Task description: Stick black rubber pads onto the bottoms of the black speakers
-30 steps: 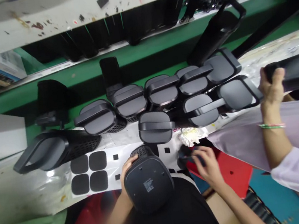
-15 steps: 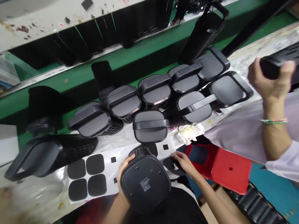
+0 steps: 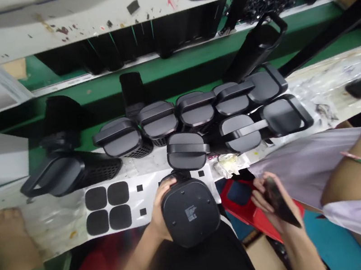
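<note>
My left hand is wrapped round the side of a black perforated case, whose flat base with screws and a printed label faces up toward me. To the right, above a red stool, my right hand holds a thin black pad tilted on edge. Beside the case on the bench lies a white backing sheet with black rounded pads and small black squares. Just beyond the case stands a similar black unit with a handle.
Several black handled units stand in rows across the bench. A white box sits at left. A co-worker's hand rests on the bench at left; another person's arm is at right. A red stool is below.
My right hand has lifted off the backing sheet with the black pad and moved right. The case in my left hand shifted slightly right. The person at right has moved the perforated unit out of view.
</note>
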The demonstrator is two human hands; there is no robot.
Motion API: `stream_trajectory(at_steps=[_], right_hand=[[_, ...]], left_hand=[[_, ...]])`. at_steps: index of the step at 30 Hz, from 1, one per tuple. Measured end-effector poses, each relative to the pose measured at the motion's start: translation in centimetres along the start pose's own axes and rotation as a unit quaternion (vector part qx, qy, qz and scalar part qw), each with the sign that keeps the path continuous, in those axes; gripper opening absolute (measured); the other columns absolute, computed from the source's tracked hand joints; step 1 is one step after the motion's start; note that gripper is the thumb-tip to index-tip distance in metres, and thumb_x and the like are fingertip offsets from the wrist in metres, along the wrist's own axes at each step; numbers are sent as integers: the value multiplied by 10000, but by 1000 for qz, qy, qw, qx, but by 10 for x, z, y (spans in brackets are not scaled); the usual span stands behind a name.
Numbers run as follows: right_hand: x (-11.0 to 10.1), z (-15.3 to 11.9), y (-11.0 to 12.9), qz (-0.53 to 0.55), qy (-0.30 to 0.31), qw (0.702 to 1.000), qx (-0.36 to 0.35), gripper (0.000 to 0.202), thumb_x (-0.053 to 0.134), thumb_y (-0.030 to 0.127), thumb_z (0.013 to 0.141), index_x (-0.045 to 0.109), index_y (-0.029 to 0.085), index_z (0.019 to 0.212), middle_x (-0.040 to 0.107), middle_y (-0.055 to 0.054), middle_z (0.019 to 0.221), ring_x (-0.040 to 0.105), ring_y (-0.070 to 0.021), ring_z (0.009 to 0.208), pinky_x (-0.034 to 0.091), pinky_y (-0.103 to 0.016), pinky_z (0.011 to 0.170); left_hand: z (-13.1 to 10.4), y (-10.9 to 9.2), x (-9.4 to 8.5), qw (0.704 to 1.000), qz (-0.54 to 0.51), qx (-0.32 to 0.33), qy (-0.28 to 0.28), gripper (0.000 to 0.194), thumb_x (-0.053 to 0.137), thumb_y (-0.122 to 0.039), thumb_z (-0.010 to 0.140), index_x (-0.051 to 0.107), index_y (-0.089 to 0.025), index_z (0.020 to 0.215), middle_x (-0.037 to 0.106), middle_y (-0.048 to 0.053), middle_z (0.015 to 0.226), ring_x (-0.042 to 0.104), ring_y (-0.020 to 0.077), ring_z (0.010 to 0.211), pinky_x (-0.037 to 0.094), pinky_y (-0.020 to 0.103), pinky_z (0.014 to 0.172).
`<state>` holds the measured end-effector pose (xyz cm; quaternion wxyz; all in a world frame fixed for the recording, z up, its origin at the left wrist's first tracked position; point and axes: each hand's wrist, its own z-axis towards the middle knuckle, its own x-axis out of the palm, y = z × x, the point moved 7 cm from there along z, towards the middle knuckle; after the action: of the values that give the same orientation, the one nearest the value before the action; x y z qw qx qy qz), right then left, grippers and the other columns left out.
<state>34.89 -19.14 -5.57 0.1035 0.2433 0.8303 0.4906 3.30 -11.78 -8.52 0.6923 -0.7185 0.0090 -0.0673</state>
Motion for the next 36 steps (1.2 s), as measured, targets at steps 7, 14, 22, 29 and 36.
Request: stream_trajectory(at_steps=[7,14,22,29,36], right_hand=[[99,-46,80,-244,2,957,-158,482,780,512,728,465,253,985,578,14,837,586,-131,654,501,-238,538],[122,-45,74,-392,-13,894,-216,534,723,629,726,502,225,997,621,-14,901,637,-157,666,489,-257,557],[131,-49,86,-428,-45,871,-236,472,673,634,767,502,233,949,631,-6,829,654,-177,678,475,-252,537],[132,-44,83,-427,-43,870,-244,489,674,641,761,481,238,960,618,-3,838,635,-168,671,459,-246,532],[131,-48,82,-428,-56,870,-240,525,686,663,737,488,237,973,621,3,810,631,-170,652,461,-247,526]], left_hand=[[-2,-50,47,943,158,248,157,1075,712,-677,594,318,-175,1460,543,229,1317,550,431,1238,413,627,1063],[-14,-62,54,929,255,232,138,1151,723,-546,627,134,-113,1516,442,271,1368,451,457,1320,271,685,1128],[-9,-64,60,947,217,198,132,1311,804,-469,626,-86,-149,1533,359,301,1416,460,476,1302,334,722,1067],[-9,-69,60,933,240,236,125,1227,772,-520,653,15,-131,1537,382,295,1378,447,474,1309,339,748,1049],[-9,-70,60,930,240,250,123,1206,757,-518,658,36,-104,1531,396,291,1355,446,461,1303,342,728,1055]])
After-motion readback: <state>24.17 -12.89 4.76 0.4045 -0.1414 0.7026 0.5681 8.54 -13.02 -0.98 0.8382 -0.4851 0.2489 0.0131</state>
